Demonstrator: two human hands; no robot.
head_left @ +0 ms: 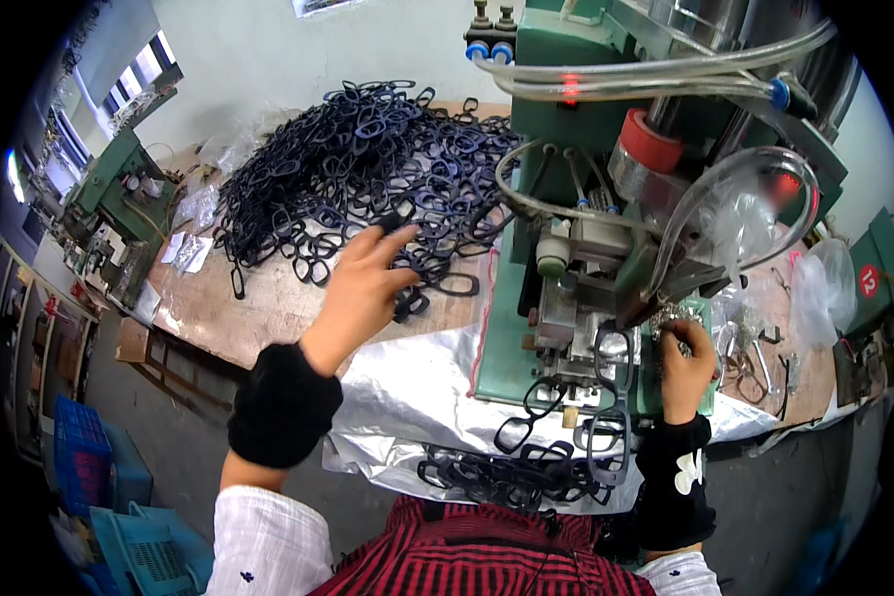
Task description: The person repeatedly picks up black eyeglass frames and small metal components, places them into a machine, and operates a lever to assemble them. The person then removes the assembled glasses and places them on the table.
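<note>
Where left hand (360, 290) meets frame pile (368, 169), fingertips hidden; right hand (687, 360) grip unclear.

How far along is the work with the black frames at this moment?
Seemingly done: a small batch of black frames lies on the silver sheet below the green machine. In hand: the left hand reaches into the frame pile, while the right hand picks at small metal parts beside a frame on the machine. Left: the large pile, far bigger than the batch.
</note>
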